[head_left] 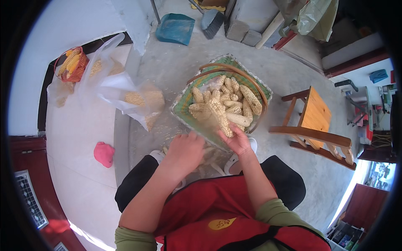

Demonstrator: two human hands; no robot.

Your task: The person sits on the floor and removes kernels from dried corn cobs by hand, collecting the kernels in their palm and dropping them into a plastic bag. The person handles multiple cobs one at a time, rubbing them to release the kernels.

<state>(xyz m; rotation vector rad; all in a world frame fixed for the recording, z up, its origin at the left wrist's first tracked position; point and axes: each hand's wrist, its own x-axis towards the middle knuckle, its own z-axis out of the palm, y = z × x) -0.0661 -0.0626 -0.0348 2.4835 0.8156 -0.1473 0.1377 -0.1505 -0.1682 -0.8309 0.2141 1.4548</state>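
Note:
My right hand point(237, 138) grips the lower end of a pale ear of corn point(220, 116) that slants over the near side of a green woven basket point(185, 105). Many husked ears point(251, 98) fill this basket, and its brown handle point(265, 109) leans to the right. To the left, just off the basket's near edge, my left hand point(188, 146) is bent with the back of the hand towards me; its fingertips are hidden, so whether it holds anything cannot be seen. Between my feet lie pale scraps point(210, 160), partly covered by my left hand.
Plastic bags of loose kernels point(135, 98) stand at the left, beside a red basket of yellow corn point(80, 67). A pink cloth point(104, 154) lies on the raised step. At the back are a blue dustpan point(176, 29) and a broom point(213, 23). A wooden chair point(314, 113) stands right.

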